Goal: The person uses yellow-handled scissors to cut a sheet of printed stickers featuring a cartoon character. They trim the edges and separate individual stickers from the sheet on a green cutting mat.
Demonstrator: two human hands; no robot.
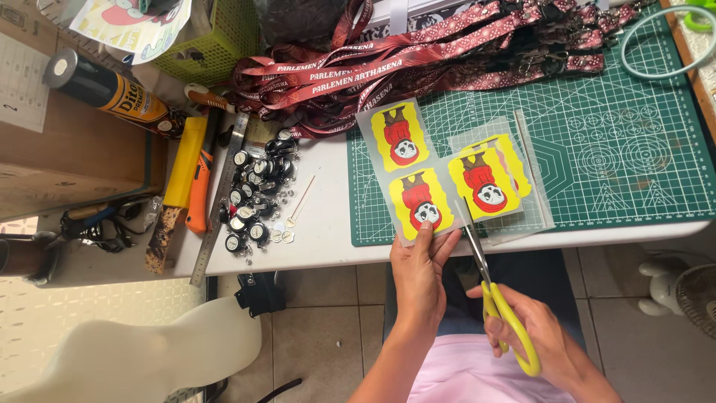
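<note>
Low in the middle of the frame, our left hand [419, 275] pinches the bottom edge of a sticker sheet [440, 175] with yellow and red figures, which sits over the front edge of the green cutting mat [634, 112]. Our right hand [533, 328] is closed round the yellow handles of the scissors [488, 269], blades slightly parted at the sheet's lower edge. Upper middle there's a heap of red lanyards [418, 56]. Left of the mat we've got a pile of badge reels [257, 190], a steel ruler [220, 198] and a spray can [112, 89].
</note>
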